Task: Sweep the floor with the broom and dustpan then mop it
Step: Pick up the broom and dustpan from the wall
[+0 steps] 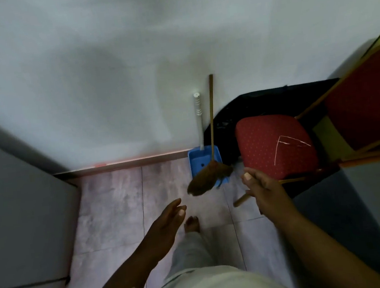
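Wall (106,82): pale, on the far side.
Floor (111,212): grey tiles.
Red chair (274,146): right, just beside the dustpan.
Broom (208,178): leans on the wall, bristles over the dustpan.
Dustpan (198,164): blue, at the wall's foot.
Right hand (263,192): near the bristles, grip apart, holding nothing.
Left hand (169,219): grip apart, fingers straight.

one broom (208,179), one dustpan (201,162), two hands (169,219) (264,191)

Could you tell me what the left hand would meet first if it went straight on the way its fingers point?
Probably the broom: its bristle head lies just ahead of the left hand, over the blue dustpan. Depth is unclear, so it might pass above.
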The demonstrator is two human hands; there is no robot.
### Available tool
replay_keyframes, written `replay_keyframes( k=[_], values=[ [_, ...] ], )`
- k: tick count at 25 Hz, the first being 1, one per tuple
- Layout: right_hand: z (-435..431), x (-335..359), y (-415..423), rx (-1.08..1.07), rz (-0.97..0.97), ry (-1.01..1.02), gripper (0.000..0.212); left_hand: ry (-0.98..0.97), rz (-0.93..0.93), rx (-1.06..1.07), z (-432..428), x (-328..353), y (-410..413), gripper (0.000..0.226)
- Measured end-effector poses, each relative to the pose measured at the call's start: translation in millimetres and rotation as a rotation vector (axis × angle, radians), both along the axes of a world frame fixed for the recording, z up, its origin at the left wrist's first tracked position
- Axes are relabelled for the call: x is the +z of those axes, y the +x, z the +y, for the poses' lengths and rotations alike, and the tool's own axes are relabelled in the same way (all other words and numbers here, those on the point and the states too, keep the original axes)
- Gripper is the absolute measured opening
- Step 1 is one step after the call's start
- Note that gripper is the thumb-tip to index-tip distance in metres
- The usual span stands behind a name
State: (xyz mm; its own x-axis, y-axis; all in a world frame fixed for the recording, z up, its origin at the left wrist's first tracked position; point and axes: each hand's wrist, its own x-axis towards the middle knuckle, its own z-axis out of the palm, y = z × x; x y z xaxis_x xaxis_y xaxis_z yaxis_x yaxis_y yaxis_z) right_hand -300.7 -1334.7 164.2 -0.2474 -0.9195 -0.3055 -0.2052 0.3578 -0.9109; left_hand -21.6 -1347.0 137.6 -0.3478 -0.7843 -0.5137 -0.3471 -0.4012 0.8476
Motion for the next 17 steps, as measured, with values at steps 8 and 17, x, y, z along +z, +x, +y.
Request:
replay_keyframes(
  k=[8, 17],
  values=[
    [-128, -8, -15, -0.068, 0.029, 0.144, 0.016, -0.024, -0.115, -0.214, -193, -3, -34, 0.06],
    [-230, -66, -56, -0.047, -0.002, 0.323, 0.016, 0.022, -0.196, -0.231, -331, -39, -105, 0.065]
  ],
)
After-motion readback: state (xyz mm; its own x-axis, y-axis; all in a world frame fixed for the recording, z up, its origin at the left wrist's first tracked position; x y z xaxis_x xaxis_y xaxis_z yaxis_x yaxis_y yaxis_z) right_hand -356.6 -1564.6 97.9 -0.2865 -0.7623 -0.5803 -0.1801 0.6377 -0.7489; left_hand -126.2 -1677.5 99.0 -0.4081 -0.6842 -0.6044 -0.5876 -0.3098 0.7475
